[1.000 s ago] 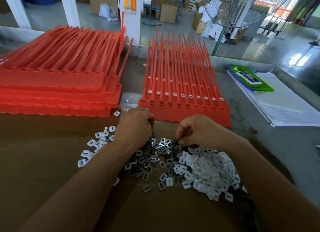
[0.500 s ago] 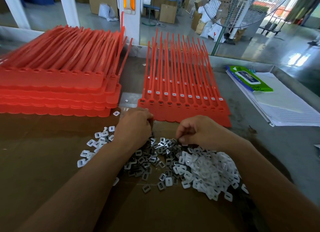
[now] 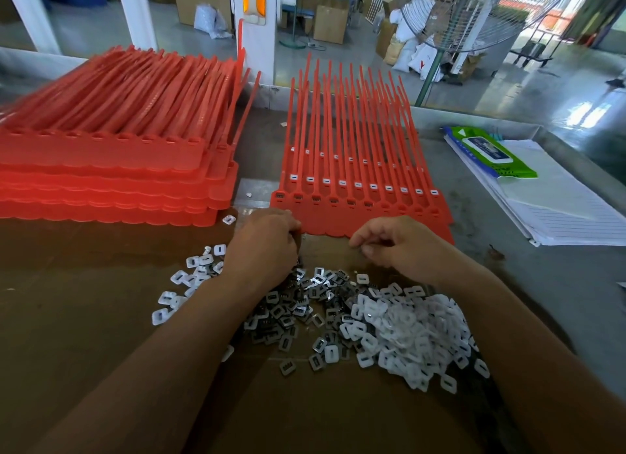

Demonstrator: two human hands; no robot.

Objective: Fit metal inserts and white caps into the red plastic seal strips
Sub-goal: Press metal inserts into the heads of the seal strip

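Take the flat sheet of red seal strips (image 3: 355, 169) as your landmark. It lies ahead of you with its tails pointing away. A row of small white pieces crosses the strips just behind the heads. Dark inserts show in the heads toward the sheet's left end, and the heads toward its right end look plain red.

Your left hand (image 3: 264, 247) sits at the sheet's near left corner, back upward. Its fingers are curled under and hidden, so I cannot tell whether it grips anything. Your right hand (image 3: 406, 247) is just short of the middle of the sheet's near edge. Its fingers are curled, with thumb and forefinger drawn together. Whether anything is pinched there is too small to tell.

On your side of the sheet lies the pile of metal inserts (image 3: 298, 314), and your left forearm crosses and hides part of it. The heap of white caps (image 3: 413, 328) touches that pile, nearer you and to the right of the sheet's middle. A looser scatter of caps (image 3: 189, 277) lies nearer you and to the sheet's left. All of these rest on brown cardboard (image 3: 101, 335).

Just beside the sheet on its left stands a tall stack of red strip sheets (image 3: 111, 169), with one stray cap (image 3: 228, 219) near its closest corner. To the sheet's right, apart from it, a green wipes pack (image 3: 491, 152) lies on a pile of ruled paper (image 3: 559, 203). Beyond the sheet stand a white pillar (image 3: 257, 40) and a standing fan (image 3: 474, 16).
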